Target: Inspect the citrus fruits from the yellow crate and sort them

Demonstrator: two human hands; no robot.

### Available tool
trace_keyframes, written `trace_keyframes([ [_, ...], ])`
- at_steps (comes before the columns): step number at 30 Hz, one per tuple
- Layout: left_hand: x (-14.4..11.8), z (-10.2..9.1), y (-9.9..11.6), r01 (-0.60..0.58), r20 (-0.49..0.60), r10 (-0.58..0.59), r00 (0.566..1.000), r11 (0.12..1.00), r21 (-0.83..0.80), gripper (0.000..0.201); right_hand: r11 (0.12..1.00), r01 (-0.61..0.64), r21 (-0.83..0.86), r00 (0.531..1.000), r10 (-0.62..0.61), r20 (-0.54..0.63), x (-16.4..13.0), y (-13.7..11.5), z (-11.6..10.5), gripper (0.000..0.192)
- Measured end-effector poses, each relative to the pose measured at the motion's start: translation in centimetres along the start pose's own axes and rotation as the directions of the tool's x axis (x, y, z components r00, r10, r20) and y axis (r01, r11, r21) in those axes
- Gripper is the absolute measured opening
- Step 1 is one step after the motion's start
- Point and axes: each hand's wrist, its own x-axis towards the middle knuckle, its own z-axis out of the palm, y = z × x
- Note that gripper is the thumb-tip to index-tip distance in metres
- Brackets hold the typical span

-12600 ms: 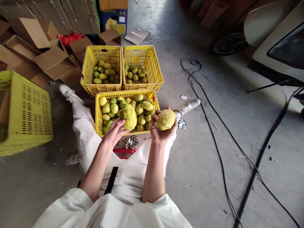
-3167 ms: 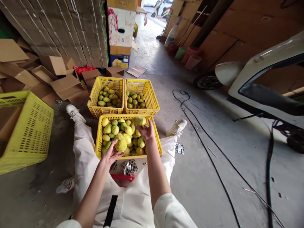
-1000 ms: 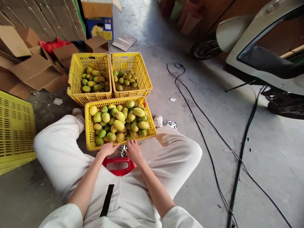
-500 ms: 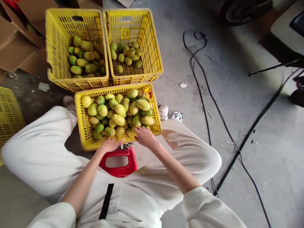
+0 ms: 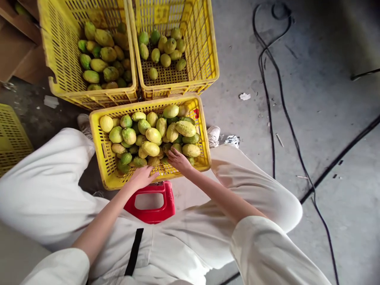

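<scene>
Both hands spread: left hand (image 5: 141, 177), right hand (image 5: 177, 159) on yellow crate (image 5: 96, 138) rim; green-yellow fruit (image 5: 153, 135) heaped.

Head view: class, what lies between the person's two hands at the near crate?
In the head view, only the near crate's yellow rim lies between the left hand and the right hand; the red stool sits just below.

Both hands (image 5: 160, 168) at fruit crate (image 5: 97, 158)
</scene>
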Motion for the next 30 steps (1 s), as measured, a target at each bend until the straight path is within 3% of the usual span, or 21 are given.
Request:
trace_keyframes([
  [2, 0.2, 0.2, 0.9, -0.226, 0.071, 0.219, 0.973, 0.968, 0.110, 0.025, 1.000, 0.017, 0.017, 0.999, -0.016, -0.031, 0.0, 0.2, 0.4, 0.037],
  [3, 0.4, 0.2, 1.4, -0.374, 0.113, 0.359, 0.926, 0.909, 0.182, 0.028, 0.999, 0.028, 0.022, 0.999, -0.027, -0.040, 0.1, 0.3, 0.5, 0.038],
  [5, 1.3, 0.2, 2.4, -0.614, 0.189, 0.585, 0.788, 0.726, 0.311, 0.032, 0.998, 0.050, 0.024, 0.997, -0.048, -0.052, 0.4, 0.3, 0.4, 0.039],
  [6, 1.7, 0.1, 2.8, -0.679, 0.215, 0.651, 0.728, 0.639, 0.362, 0.035, 0.998, 0.057, 0.019, 0.997, -0.056, -0.052, 0.5, 0.3, 0.3, 0.040],
  [7, 2.2, 0.0, 3.2, -0.707, 0.227, 0.684, 0.693, 0.583, 0.400, 0.038, 0.998, 0.062, 0.010, 0.997, -0.061, -0.047, 0.6, 0.3, 0.1, 0.040],
  [10, 3.5, -0.4, 3.8, -0.709, 0.282, 0.706, 0.650, 0.429, 0.560, 0.048, 0.997, 0.067, -0.038, 0.998, -0.067, 0.013, 0.9, 0.0, -0.5, 0.039],
  [11, 3.7, -0.5, 3.9, -0.694, 0.326, 0.703, 0.632, 0.326, 0.642, 0.050, 0.996, 0.071, -0.058, 0.997, -0.068, 0.045, 0.9, -0.3, -0.8, 0.038],
  [13, 4.1, -0.7, 3.9, -0.617, 0.436, 0.678, 0.592, 0.033, 0.786, 0.055, 0.991, 0.090, -0.101, 0.990, -0.079, 0.115, 0.9, -0.9, -1.4, 0.032],
  [15, 4.5, -0.6, 3.9, -0.501, 0.525, 0.634, 0.567, -0.241, 0.831, 0.057, 0.959, 0.153, -0.237, 0.970, -0.100, 0.219, 0.9, -1.8, -2.2, 0.026],
  [16, 4.7, -0.6, 3.9, -0.456, 0.549, 0.618, 0.563, -0.321, 0.830, 0.056, 0.924, 0.195, -0.328, 0.956, -0.104, 0.275, 0.9, -2.3, -2.6, 0.029],
  [18, 5.1, -0.4, 4.2, -0.416, 0.570, 0.601, 0.560, -0.391, 0.821, 0.055, 0.846, 0.260, -0.465, 0.933, -0.097, 0.346, 0.7, -3.4, -3.3, 0.046],
  [19, 5.4, -0.4, 4.3, -0.417, 0.572, 0.602, 0.557, -0.394, 0.819, 0.054, 0.840, 0.263, -0.474, 0.935, -0.100, 0.341, 0.6, -3.8, -3.7, 0.051],
  [21, 5.7, -0.5, 4.6, -0.440, 0.561, 0.618, 0.551, -0.356, 0.825, 0.049, 0.916, 0.207, -0.344, 0.958, -0.119, 0.260, 0.3, -4.5, -4.4, 0.052],
  [23, 5.7, -0.9, 4.7, -0.453, 0.531, 0.642, 0.553, -0.303, 0.838, 0.043, 0.988, 0.123, -0.096, 0.980, -0.105, 0.170, -0.1, -5.2, -5.0, 0.051],
  [25, 5.1, -1.7, 4.7, -0.474, 0.481, 0.674, 0.560, -0.216, 0.854, 0.038, 0.983, 0.044, 0.179, 0.991, -0.066, 0.120, -0.5, -6.1, -5.5, 0.052],
  [27, 4.1, -2.7, 4.6, -0.548, 0.404, 0.724, 0.560, -0.042, 0.835, 0.045, 0.898, -0.009, 0.440, 0.993, -0.046, 0.113, -0.9, -7.7, -5.9, 0.053],
  [29, 2.5, -3.6, 4.8, -0.661, 0.290, 0.759, 0.583, 0.234, 0.713, 0.055, 0.736, -0.050, 0.676, 0.992, -0.041, 0.117, -1.4, -9.6, -6.2, 0.054],
  [30, 1.6, -4.0, 4.9, -0.699, 0.237, 0.753, 0.614, 0.379, 0.606, 0.059, 0.628, -0.071, 0.775, 0.992, -0.033, 0.118, -1.6, -10.6, -6.3, 0.054],
])
